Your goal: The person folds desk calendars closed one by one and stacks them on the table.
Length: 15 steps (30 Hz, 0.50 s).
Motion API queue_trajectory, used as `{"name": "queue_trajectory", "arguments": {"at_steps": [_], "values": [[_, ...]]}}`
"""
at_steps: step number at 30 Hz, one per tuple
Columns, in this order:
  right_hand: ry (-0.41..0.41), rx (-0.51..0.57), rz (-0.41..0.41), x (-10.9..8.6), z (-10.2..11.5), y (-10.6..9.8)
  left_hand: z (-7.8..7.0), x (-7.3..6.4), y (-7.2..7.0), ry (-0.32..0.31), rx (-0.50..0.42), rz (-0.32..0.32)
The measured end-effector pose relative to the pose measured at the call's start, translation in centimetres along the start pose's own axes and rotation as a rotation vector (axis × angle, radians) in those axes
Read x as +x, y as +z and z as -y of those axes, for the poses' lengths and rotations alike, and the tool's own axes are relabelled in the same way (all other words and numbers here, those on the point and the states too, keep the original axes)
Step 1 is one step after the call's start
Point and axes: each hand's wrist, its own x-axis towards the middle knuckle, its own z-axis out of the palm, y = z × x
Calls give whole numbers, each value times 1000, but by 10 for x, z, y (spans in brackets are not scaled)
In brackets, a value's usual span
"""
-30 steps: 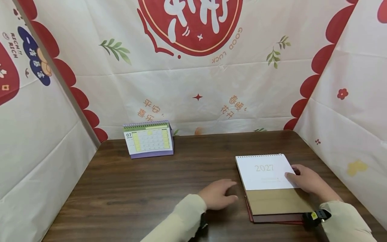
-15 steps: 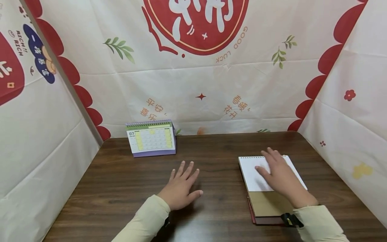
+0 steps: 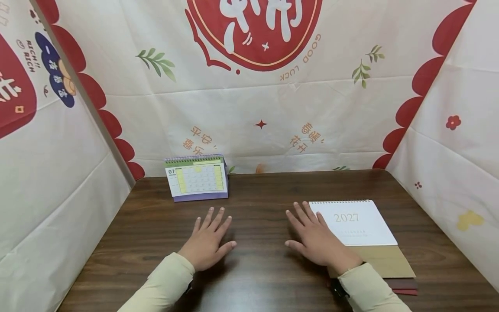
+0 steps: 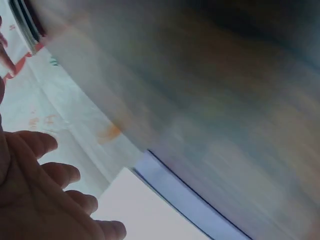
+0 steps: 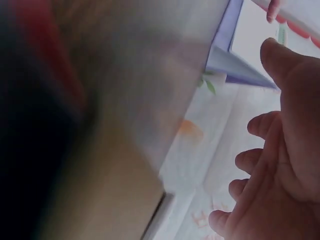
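My left hand (image 3: 205, 245) hovers over or rests on the dark table, its fingers spread and straight, holding nothing. My right hand (image 3: 317, 238), fingers also spread, lies over the left edge of a spiral-bound calendar (image 3: 374, 225) marked 2027; whether it touches the page I cannot tell. That calendar has a white page, a tan lower part and dark red layers beneath, and it lies low at the table's right. Back left, a second desk calendar (image 3: 199, 177) stands propped up with a green top strip, a month grid marked 07 and a purple base.
The brown wood-grain table (image 3: 249, 286) reaches back to a white printed cloth (image 3: 249, 104) with red scalloped borders. Similar cloth hangs at the left side (image 3: 46, 173) and the right side (image 3: 460, 164). In both wrist views the tabletop is blurred.
My right hand has let go of the 2027 calendar's right edge and moved left across it. My left hand has drawn back leftward, away from that calendar, with its fingers spreading.
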Motion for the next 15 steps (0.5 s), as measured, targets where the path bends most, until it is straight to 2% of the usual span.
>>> {"name": "queue_trajectory", "arguments": {"at_steps": [4,7,10,15], "values": [[7,18,-4,3,5,6,18,-8,0,-36,-18,-6],[17,21,-7,5,7,8,34,-14,-1,-69,-86,-31],[17,21,-3,6,9,7,52,-18,-4,-96,-155,-90],[-1,28,4,13,14,3,83,-21,-17,-143,-255,-212]]}}
